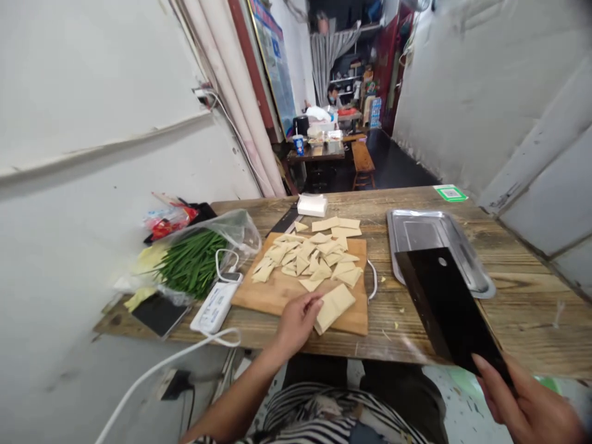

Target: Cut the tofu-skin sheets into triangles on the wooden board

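Note:
My left hand (298, 320) rests on a stack of beige tofu-skin sheets (333, 306) at the near edge of a wooden cutting board (277, 290). Farther back on the board lie several cut triangles and squares of the same sheet (312, 253). My right hand (527, 404) grips the handle of a large black cleaver (446, 305), raised above the table's near right side, blade pointing away from me.
A steel tray (467, 271) lies right of the board. To the left sit a plastic bag of green chives (194, 262), a white power strip (213, 306) with its cable, and a dark phone (160, 314). A white box (312, 205) stands behind. A person sits far back.

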The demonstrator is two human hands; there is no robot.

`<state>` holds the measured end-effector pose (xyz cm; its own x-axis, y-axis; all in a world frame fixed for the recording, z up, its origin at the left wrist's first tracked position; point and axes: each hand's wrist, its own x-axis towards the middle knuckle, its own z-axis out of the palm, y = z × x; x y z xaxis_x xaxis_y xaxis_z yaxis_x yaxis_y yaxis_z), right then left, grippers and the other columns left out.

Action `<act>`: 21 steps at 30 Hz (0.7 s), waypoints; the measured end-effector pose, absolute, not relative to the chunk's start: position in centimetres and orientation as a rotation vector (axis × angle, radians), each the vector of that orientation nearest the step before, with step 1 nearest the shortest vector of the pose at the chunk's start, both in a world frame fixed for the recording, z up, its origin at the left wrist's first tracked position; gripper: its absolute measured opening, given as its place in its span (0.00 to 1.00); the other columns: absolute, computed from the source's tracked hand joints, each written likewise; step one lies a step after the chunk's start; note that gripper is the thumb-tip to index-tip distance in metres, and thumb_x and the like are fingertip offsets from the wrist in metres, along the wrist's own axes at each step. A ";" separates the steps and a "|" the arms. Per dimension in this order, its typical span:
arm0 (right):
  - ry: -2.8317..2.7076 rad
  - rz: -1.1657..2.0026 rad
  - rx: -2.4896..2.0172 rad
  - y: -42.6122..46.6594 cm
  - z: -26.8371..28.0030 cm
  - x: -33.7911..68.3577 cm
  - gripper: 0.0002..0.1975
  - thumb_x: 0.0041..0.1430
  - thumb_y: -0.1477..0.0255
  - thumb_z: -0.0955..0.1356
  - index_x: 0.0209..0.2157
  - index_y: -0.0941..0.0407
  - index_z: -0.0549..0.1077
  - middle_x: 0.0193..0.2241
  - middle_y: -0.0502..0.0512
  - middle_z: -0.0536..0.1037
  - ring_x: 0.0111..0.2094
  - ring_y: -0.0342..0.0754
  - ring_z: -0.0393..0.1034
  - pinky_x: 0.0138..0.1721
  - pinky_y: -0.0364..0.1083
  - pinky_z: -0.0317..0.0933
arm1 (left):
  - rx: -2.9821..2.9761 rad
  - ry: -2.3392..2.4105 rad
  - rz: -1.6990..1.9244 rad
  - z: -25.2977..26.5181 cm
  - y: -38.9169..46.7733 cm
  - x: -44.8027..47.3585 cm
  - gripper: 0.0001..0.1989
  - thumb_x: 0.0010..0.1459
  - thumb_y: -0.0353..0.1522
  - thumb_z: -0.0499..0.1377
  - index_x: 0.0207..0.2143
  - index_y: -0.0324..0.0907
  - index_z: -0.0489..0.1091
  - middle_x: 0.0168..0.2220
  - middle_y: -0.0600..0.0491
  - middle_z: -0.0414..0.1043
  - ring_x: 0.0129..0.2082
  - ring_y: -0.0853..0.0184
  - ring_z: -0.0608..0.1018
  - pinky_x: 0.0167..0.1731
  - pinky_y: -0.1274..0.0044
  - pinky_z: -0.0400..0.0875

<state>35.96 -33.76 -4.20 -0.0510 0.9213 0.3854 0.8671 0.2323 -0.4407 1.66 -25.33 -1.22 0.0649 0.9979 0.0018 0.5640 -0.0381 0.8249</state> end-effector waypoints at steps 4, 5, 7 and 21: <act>-2.131 0.154 -1.524 -33.2 -2.5 33.2 0.15 0.65 0.63 0.54 0.39 0.56 0.63 0.27 0.57 0.78 0.23 0.51 0.75 0.18 0.43 0.65 | 2.172 1.668 0.818 -1.5 -26.7 1.2 0.19 0.55 0.40 0.54 0.47 0.41 0.65 0.43 0.46 0.68 0.45 0.60 0.69 0.47 0.67 0.63; -2.174 0.183 -1.507 -33.1 -2.2 32.5 0.14 0.65 0.63 0.53 0.40 0.56 0.63 0.27 0.57 0.79 0.23 0.50 0.75 0.18 0.43 0.65 | 2.235 1.662 0.765 -1.5 -27.0 1.1 0.22 0.52 0.41 0.57 0.48 0.42 0.64 0.43 0.46 0.68 0.45 0.59 0.69 0.47 0.66 0.63; -2.249 0.261 -1.486 -33.0 -1.7 31.2 0.14 0.66 0.65 0.52 0.41 0.56 0.62 0.25 0.55 0.78 0.23 0.50 0.75 0.18 0.43 0.64 | 2.303 1.665 0.697 -1.7 -27.5 1.2 0.27 0.48 0.41 0.61 0.49 0.42 0.62 0.42 0.46 0.67 0.43 0.59 0.69 0.45 0.67 0.65; -2.593 0.309 -1.336 -30.7 2.1 29.1 0.13 0.65 0.71 0.52 0.33 0.55 0.64 0.18 0.49 0.74 0.18 0.47 0.71 0.17 0.42 0.58 | 2.391 1.868 0.864 -3.2 -28.6 3.4 0.16 0.50 0.36 0.57 0.39 0.36 0.64 0.35 0.44 0.68 0.38 0.59 0.72 0.39 0.68 0.71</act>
